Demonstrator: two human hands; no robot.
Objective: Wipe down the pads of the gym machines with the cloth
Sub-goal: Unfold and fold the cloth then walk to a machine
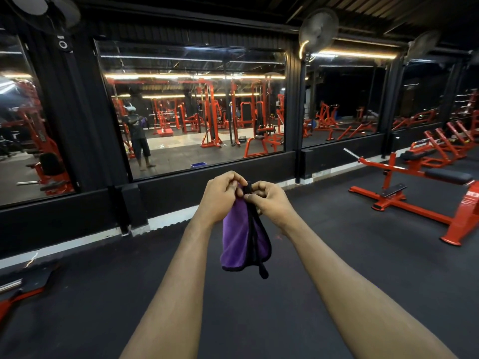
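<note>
Left hand [220, 195]: raised over the open middle of the room, fingers curled, pinching the top edge of the cloth.
Right hand [272, 200]: just beside the left hand, fingers curled, pinching the same top edge.
Cloth [236, 239]: purple soft-pile cloth with a black stitched border, bunched at the top between both hands. The rest hangs free between the forearms, folded lengthwise, its lower hem and one black corner dangling above the floor and touching no machine.
Floor [363, 255]: black rubber matting, an open stretch beneath and on both sides of the arms, running far to the wall base.
Wall base [166, 221]: white notched strip where the matting meets the low black wall, crossing from near left to far right.
Mirror [191, 60]: large black-framed wall panel on the far side, its lower edge above the low wall; it reflects red frames and a standing person.
Bench machine [414, 211]: red steel frame on the right, well apart from the cloth, its floor feet ending at the open matting.
Pad [449, 176]: black oblong cushion on top of that frame.
Near-left machine [23, 288]: red and black part low on the floor, only partly in view.
</note>
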